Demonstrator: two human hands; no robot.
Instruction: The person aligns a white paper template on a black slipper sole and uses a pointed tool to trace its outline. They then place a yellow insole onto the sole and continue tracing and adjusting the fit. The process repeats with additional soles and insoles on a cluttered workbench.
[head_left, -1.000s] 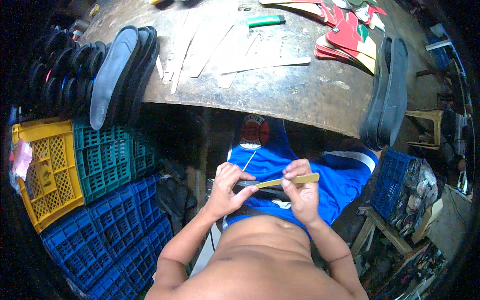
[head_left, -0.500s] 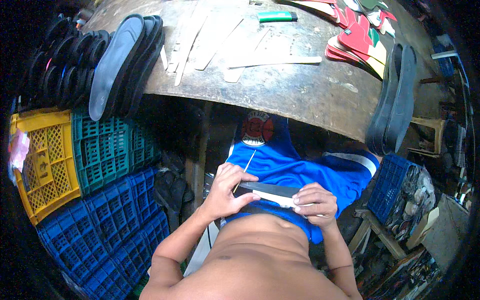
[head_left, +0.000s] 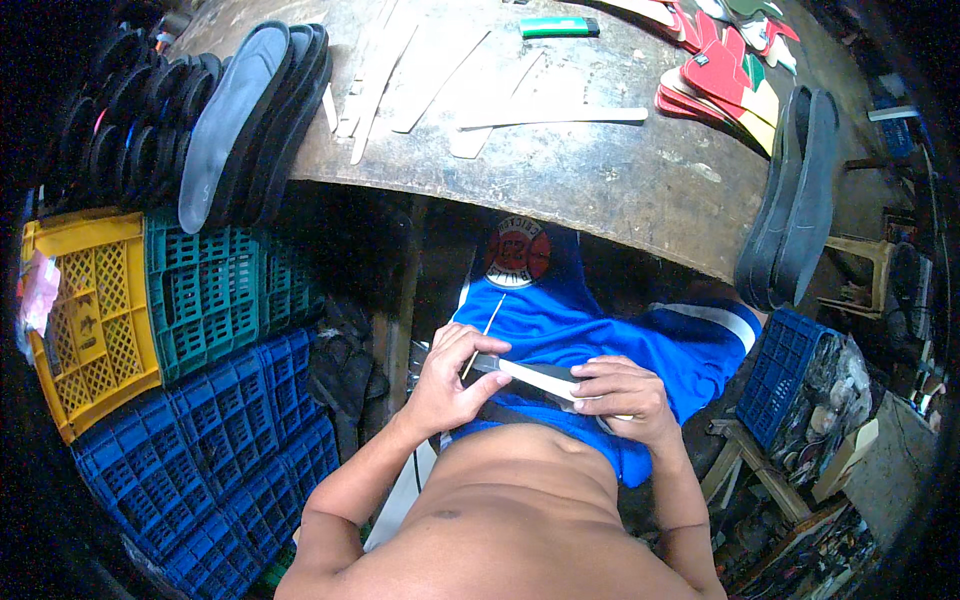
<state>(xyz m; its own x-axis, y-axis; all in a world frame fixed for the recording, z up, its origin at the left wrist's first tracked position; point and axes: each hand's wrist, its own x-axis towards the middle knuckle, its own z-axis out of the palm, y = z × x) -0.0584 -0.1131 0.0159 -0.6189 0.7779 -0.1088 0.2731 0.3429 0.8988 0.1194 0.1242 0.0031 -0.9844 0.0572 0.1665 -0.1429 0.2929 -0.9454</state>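
In my lap I hold a dark shoe sole [head_left: 515, 397] with a white strip [head_left: 540, 380] along its edge. My left hand [head_left: 457, 378] pinches the left end between thumb and fingers. A thin pale stick [head_left: 496, 315] also pokes up out of that hand; its lower tip shows below the fingers. At the other end, my right hand [head_left: 622, 397] grips the sole, its fingers lying over the strip. The fingers hide both ends of the sole.
On the worktable [head_left: 620, 190] ahead lie several white strips [head_left: 555, 118], a green cutter knife [head_left: 558, 27] and red cut pieces [head_left: 720, 75]. Dark soles [head_left: 235, 120] stand at left, more soles [head_left: 800, 200] at the right edge. Plastic crates [head_left: 205, 440] are stacked at left.
The sole has turned in my hands, so its white strip faces up more and less of the dark face shows. My right fingers have shifted slightly left.
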